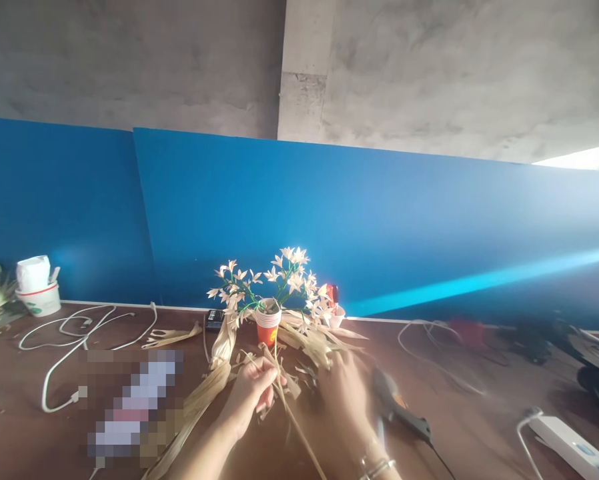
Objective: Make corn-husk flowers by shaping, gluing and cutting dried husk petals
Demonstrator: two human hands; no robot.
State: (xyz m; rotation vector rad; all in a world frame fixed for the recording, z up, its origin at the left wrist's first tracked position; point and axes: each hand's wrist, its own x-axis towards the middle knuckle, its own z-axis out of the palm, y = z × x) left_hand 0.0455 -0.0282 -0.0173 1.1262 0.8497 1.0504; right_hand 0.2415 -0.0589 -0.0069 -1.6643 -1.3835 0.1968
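My left hand (252, 388) is closed, thumb and finger pinching a thin strip (299, 430) that runs back toward me. My right hand (343, 385) is at the husks (307, 341); blur prevents me from telling whether it grips any. Ahead, the cup (268, 333) stands near the far edge of the table (469, 417), flowers (295, 283) on green stems spreading above it. Right of my right hand lies the glue gun (402, 410). Status, as judged: flowers formed and mounted on stems; strip and loose husks unworked.

The left hand (253, 385) pinches a pale strip (300, 432) (cream flowers (295, 283) stand behind).
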